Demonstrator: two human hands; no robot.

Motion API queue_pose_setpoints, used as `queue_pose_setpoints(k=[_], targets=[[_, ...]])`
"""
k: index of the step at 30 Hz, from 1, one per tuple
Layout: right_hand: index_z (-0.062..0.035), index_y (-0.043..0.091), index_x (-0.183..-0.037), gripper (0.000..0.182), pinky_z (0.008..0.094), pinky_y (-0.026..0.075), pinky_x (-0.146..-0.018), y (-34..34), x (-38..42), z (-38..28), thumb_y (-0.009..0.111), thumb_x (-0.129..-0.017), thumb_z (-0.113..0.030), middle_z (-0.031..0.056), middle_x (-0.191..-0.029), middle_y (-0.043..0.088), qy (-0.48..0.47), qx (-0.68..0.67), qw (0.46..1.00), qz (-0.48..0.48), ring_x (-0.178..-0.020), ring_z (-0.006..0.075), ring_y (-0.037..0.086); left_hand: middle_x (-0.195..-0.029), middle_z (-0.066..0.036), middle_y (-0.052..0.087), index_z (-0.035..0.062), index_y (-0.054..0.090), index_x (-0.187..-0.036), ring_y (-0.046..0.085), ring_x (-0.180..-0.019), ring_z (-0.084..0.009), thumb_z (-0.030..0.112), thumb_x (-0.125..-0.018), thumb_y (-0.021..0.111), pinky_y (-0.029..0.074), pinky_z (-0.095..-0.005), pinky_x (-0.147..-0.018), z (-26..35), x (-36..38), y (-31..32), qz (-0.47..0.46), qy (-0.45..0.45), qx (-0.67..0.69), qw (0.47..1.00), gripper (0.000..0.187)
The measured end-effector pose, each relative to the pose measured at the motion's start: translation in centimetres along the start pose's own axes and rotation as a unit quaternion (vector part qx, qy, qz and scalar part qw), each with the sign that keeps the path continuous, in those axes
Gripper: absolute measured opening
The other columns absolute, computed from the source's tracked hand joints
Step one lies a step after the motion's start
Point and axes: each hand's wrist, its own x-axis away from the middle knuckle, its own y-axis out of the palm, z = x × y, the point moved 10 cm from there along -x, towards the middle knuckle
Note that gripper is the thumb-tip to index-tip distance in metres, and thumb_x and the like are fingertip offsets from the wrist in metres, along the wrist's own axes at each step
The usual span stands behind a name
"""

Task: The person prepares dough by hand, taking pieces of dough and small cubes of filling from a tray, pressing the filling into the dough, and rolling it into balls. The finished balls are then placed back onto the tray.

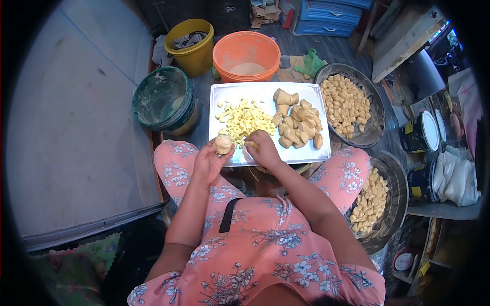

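- At the centre of the frame, just above my lap, my left hand (209, 162) grips a pale tan lump (223, 144), fingers and thumb closed around its sides, by the lower left corner of the silver tray (219, 95).
- My right hand (262, 149) is over the tray's near edge, its fingers bent down and inward; something pale yellow shows beside the fingertips, but I cannot tell whether I am gripping it.
- The lump lies to the left of my right hand, near its fingertips yet apart from them; my left hand is the nearer, being the one around it.
- It looks rounded, with its broad face turned up, so I cannot make out a clear long axis.
- Just beyond both hands, the yellow cubes (245, 120) spread over the left half of the tray.
- On the tray's right half sit the knobbly tan pieces (301, 125), farther from my left hand than from my right.
- Behind the tray, upper middle of the frame, stands an orange tub (247, 78); at the right, a dark basin (376, 137) holds small tan chunks (347, 102).
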Motion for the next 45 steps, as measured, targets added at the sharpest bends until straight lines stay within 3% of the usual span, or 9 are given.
queue_pose_setpoints(k=[7,16,21,23,27,32,34,41,45], targets=[[-0.0023,0.062,-0.094,0.020,0.0250,0.045,-0.064,-2.8,-1.4,-2.7,0.067,-0.076,-0.009,0.0055,-0.075,0.060,0.102,-0.220,0.969,0.042,-0.067,0.0134,0.055,-0.114,-0.013,0.053,-0.0031,0.045,-0.120,0.055,-0.104,-0.0233,0.002,-0.087,0.048,0.047,-0.0357,-0.090,-1.6,-0.3,2.8,-0.021,0.005,-0.119,0.993,0.034],[-0.0137,0.063,-0.106,0.029,0.0412,0.025,-0.100,-4.0,0.1,-5.8,0.064,-0.079,-0.026,0.0123,-0.132,0.040,-0.046,-0.052,0.990,-0.121,-0.123,0.0315,0.034,-0.116,-0.012,0.051,0.0064,0.035,-0.131,0.053,-0.104,-0.0198,0.013,-0.090,0.052,0.047,-0.0319,-0.087,-3.0,0.2,5.9,-0.060,0.004,-0.217,0.974,0.045],[-0.0055,0.057,-0.085,0.023,0.0345,0.040,-0.086,-5.9,0.7,-6.3,0.073,-0.070,-0.014,0.0090,-0.099,0.055,0.001,-0.252,0.960,-0.121,-0.097,0.0236,0.054,-0.140,-0.013,0.016,0.0227,0.004,-0.143,0.035,-0.123,-0.0288,0.050,-0.082,0.055,0.038,-0.0391,-0.094,-4.0,0.0,9.9,-0.136,0.043,-0.242,0.960,0.084],[-0.0044,0.051,-0.081,0.027,0.0300,0.043,-0.077,-10.5,0.8,-4.2,0.074,-0.068,-0.010,0.0081,-0.087,0.055,0.057,-0.254,0.963,0.072,-0.089,0.0207,0.055,-0.141,-0.013,0.014,0.0202,0.004,-0.143,0.030,-0.126,-0.0297,0.062,-0.077,0.053,0.034,-0.0410,-0.097,-3.9,-0.8,10.3,-0.135,0.048,-0.274,0.951,0.093],[-0.0051,0.051,-0.091,0.032,0.0340,0.043,-0.073,-23.6,2.1,-1.2,0.074,-0.069,-0.012,0.0090,-0.085,0.055,0.036,0.044,0.934,0.354,-0.078,0.0239,0.053,-0.142,-0.012,0.014,0.0123,0.009,-0.142,0.026,-0.128,-0.0300,0.066,-0.078,0.048,0.032,-0.0415,-0.098,-4.6,-0.9,9.9,-0.145,0.003,-0.336,0.931,0.092],[-0.0077,0.050,-0.109,0.042,0.0388,0.044,-0.081,-27.2,1.5,0.5,0.070,-0.072,-0.014,0.0163,-0.099,0.058,0.090,0.457,0.836,0.290,-0.094,0.0325,0.056,-0.131,-0.012,0.036,0.0038,0.033,-0.132,0.041,-0.118,-0.0260,0.047,-0.090,0.045,0.038,-0.0373,-0.092,-4.7,-1.8,7.0,-0.058,0.013,-0.330,0.942,0.062],[-0.0088,0.045,-0.117,0.054,0.0411,0.044,-0.083,-20.2,4.5,12.6,0.070,-0.070,-0.016,0.0210,-0.106,0.057,0.323,0.256,0.910,-0.038,-0.101,0.0347,0.055,-0.127,-0.011,0.041,0.0035,0.039,-0.127,0.045,-0.114,-0.0239,0.043,-0.091,0.045,0.040,-0.0349,-0.090,-4.3,-2.3,5.7,-0.023,0.016,-0.322,0.946,0.054],[-0.0064,0.045,-0.117,0.058,0.0407,0.047,-0.077,-18.3,4.6,11.6,0.071,-0.067,-0.020,0.0224,-0.097,0.060,0.386,0.184,0.903,-0.030,-0.088,0.0350,0.060,-0.109,-0.009,0.054,0.0025,0.049,-0.116,0.054,-0.097,-0.0185,0.028,-0.094,0.044,0.046,-0.0316,-0.080,-2.8,-2.6,4.8,0.006,0.018,-0.299,0.954,0.034],[-0.0036,0.052,-0.110,0.042,0.0311,0.048,-0.066,-10.6,0.9,2.9,0.067,-0.076,-0.024,0.0131,-0.093,0.060,0.233,-0.251,0.934,-0.101,-0.071,0.0203,0.057,-0.108,-0.011,0.054,0.0027,0.044,-0.122,0.056,-0.094,-0.0191,0.027,-0.094,0.043,0.049,-0.0337,-0.077,-5.0,-1.4,6.9,-0.043,-0.048,-0.255,0.965,0.038]])
